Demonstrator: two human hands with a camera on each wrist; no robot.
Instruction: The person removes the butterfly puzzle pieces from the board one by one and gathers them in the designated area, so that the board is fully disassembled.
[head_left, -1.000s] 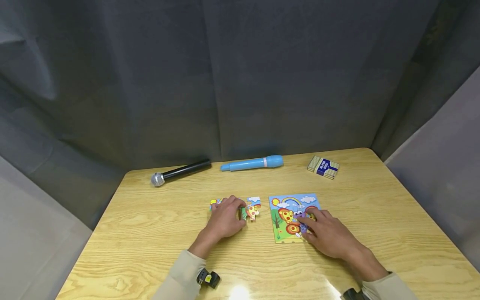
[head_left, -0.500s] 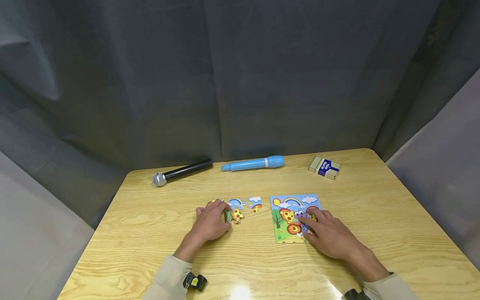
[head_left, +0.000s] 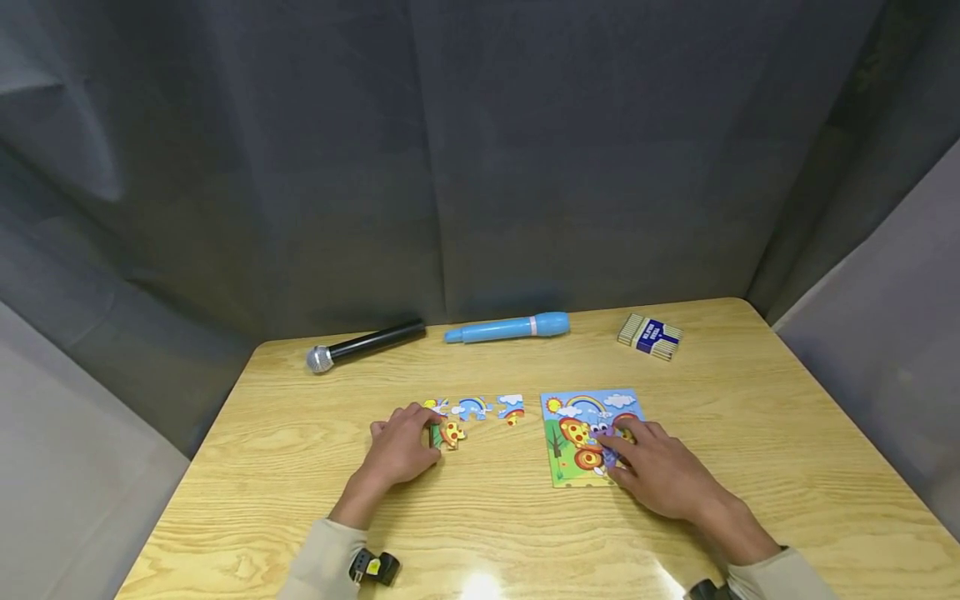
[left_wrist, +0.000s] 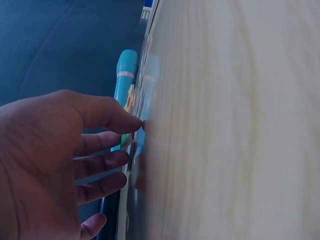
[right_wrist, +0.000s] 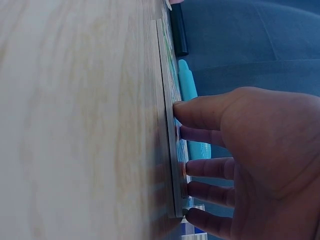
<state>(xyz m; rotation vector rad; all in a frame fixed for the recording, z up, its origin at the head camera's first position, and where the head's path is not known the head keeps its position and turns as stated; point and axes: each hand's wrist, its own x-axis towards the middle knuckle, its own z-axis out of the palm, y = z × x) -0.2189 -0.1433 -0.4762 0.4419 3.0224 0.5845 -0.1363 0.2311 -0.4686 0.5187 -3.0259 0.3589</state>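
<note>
Thumb and forefinger of my left hand (head_left: 403, 447) pinch the yellow-and-green puzzle piece (head_left: 452, 434) at their tips, on the near side of the loose pieces (head_left: 474, 404); my right hand (head_left: 663, 473) rests, fingers extended, on the picture board (head_left: 560, 472) farther to the right.

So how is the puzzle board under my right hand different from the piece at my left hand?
The board is clearly larger; the piece is small. The board has straight outer sides, while the piece has a knobbed, notched outline. Your right hand rests on the board, while your left hand has the piece at its thumb and finger. Both show green, and yellow with red dots.
</note>
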